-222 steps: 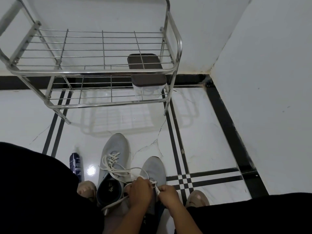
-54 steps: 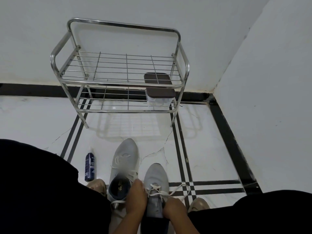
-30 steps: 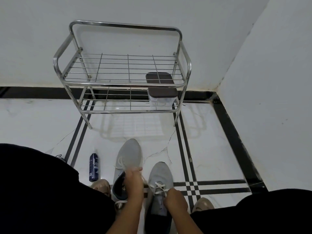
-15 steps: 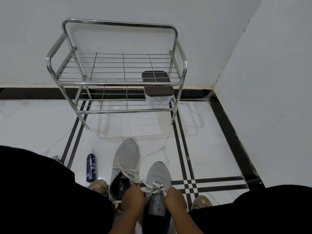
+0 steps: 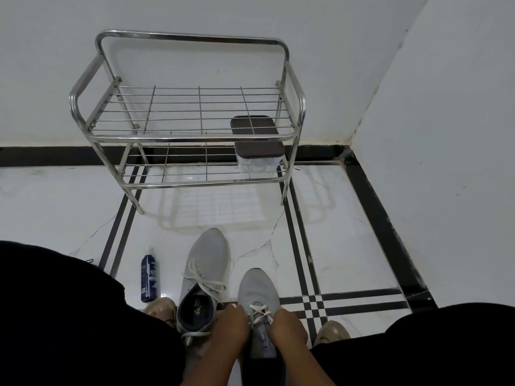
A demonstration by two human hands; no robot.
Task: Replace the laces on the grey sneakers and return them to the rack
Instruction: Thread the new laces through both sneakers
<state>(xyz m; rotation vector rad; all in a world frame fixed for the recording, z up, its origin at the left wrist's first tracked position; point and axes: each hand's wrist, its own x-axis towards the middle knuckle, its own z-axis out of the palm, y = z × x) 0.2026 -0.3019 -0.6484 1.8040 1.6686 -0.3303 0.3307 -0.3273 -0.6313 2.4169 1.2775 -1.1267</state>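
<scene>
Two grey sneakers stand on the white floor between my knees. The left sneaker (image 5: 204,271) has a white lace tied loosely, with one end trailing near its heel. The right sneaker (image 5: 259,293) sits closer to me, its white lace (image 5: 260,312) crossed over the tongue. My left hand (image 5: 232,327) and my right hand (image 5: 287,328) flank that sneaker, each pinching a side of the lace at the eyelets. The steel two-tier rack (image 5: 192,136) stands against the far wall.
A clear box with a dark brown lid (image 5: 257,146) sits on the rack's lower shelf at the right. A dark blue spray bottle (image 5: 149,280) lies left of the sneakers. My beige slippers (image 5: 161,310) are beside the shoes. A wall closes the right side.
My left hand has dropped from the left sneaker's lace back to the right sneaker. Both hands have drawn the right sneaker's lace tighter and now sit lower on it.
</scene>
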